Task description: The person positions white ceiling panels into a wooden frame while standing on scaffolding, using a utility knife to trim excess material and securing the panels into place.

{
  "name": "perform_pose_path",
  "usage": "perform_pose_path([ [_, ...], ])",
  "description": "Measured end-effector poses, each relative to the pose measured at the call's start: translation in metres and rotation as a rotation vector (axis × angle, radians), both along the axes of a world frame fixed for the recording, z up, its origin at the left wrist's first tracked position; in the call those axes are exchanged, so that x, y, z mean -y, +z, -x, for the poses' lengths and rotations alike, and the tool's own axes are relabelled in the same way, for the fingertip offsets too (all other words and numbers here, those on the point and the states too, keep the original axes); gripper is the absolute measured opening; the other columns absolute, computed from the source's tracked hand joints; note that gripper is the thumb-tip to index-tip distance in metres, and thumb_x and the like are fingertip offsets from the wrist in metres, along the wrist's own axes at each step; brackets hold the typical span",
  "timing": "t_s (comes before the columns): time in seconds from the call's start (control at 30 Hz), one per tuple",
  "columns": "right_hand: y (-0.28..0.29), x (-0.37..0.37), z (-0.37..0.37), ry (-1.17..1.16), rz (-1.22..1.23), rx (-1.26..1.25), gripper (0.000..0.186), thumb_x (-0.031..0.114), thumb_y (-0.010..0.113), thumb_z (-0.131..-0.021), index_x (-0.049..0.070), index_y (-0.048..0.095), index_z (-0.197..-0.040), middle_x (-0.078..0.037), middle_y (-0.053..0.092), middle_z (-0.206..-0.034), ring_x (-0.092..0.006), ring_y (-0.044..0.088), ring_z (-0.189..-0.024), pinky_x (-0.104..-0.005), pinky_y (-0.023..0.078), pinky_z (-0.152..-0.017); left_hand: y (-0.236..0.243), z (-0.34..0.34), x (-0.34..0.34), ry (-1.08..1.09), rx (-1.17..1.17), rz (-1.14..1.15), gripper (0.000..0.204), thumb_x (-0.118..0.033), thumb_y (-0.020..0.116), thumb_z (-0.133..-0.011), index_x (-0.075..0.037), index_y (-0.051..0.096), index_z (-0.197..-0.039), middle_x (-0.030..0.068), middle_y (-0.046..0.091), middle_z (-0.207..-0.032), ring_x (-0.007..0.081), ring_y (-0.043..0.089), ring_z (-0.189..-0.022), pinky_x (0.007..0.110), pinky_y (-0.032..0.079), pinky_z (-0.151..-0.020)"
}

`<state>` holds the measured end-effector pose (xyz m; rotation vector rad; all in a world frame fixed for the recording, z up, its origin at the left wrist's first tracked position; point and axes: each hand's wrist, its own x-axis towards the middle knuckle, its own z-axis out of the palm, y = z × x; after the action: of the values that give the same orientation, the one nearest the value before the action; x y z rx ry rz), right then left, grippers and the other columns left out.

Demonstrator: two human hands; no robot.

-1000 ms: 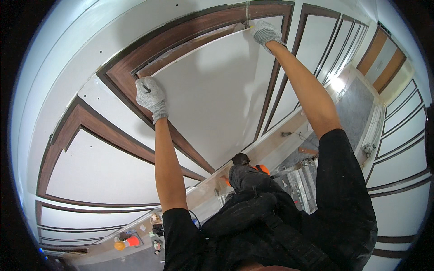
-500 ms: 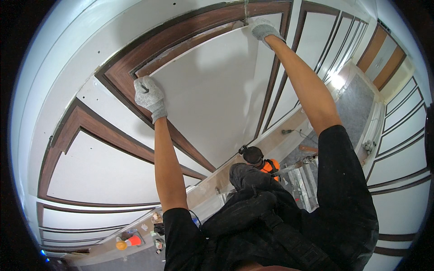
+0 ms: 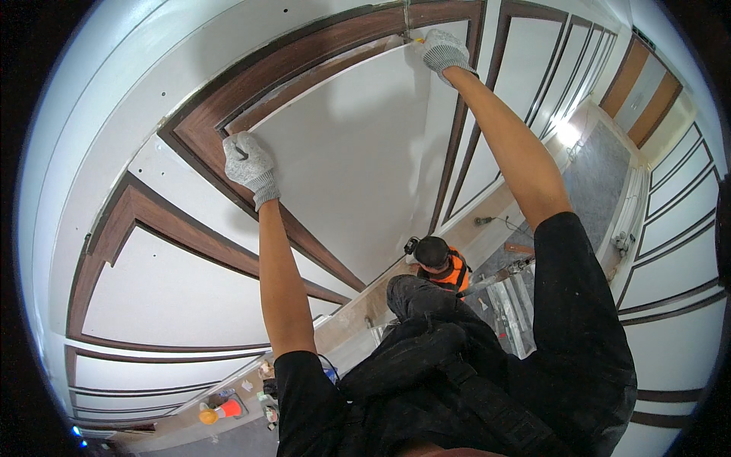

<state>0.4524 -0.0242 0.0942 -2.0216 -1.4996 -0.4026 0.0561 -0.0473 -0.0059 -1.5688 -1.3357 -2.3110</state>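
Note:
A large white panel (image 3: 343, 160) stands inside a dark brown wood-grain frame (image 3: 221, 99) on the wall, its upper edge apart from the frame's top rail. My left hand (image 3: 248, 158), in a grey knit glove, is closed at the panel's upper left corner. A short dark mark or bit shows at its fingers; I cannot tell what it is. At the upper right corner my gloved right hand (image 3: 445, 55) is also closed on the panel's edge. Something small and yellow (image 3: 418, 40) peeks out beside its fingertips, too small to name.
Below, close to the wall, is a person in an orange vest (image 3: 454, 273) with a dark cap. Pale metal lengths (image 3: 512, 308) lie near my legs. An orange cone (image 3: 228, 409) stands at lower left. More framed white panels (image 3: 525, 68) line the wall.
The person below has shifted slightly and shows more of the orange vest. A yellow bit has come into sight beside my right fingertips. Both hands stay at the panel's corners.

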Motion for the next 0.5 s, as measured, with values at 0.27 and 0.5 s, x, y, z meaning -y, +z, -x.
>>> perform_pose_path([
  [0.27, -0.009, -0.056, -0.042, 0.126, 0.126, 0.078, 0.043, 0.040, 0.057, -0.093, 0.006, 0.075, -0.113, -0.021, 0.074, -0.113, -0.0407, 0.070, -0.107, -0.0506, 0.055, -0.090, 0.000, -0.005, -0.004, 0.027, 0.002, -0.001, 0.031, -0.026, 0.061, -0.099, -0.003, 0.056, -0.079, 0.0026, 0.048, -0.067, 0.0152, 0.045, -0.063, 0.035, 0.044, -0.061],
  [0.5, -0.022, -0.040, -0.019, 0.023, -0.077, 0.118, 0.034, 0.034, 0.061, -0.089, 0.008, 0.079, -0.102, -0.019, 0.075, -0.108, -0.0381, 0.072, -0.100, -0.0480, 0.057, -0.087, -0.006, 0.002, -0.008, 0.073, -0.047, -0.002, 0.023, -0.023, 0.062, -0.097, -0.006, 0.062, -0.081, 0.0057, 0.064, -0.071, 0.0179, 0.059, -0.063, 0.036, 0.050, -0.063],
])
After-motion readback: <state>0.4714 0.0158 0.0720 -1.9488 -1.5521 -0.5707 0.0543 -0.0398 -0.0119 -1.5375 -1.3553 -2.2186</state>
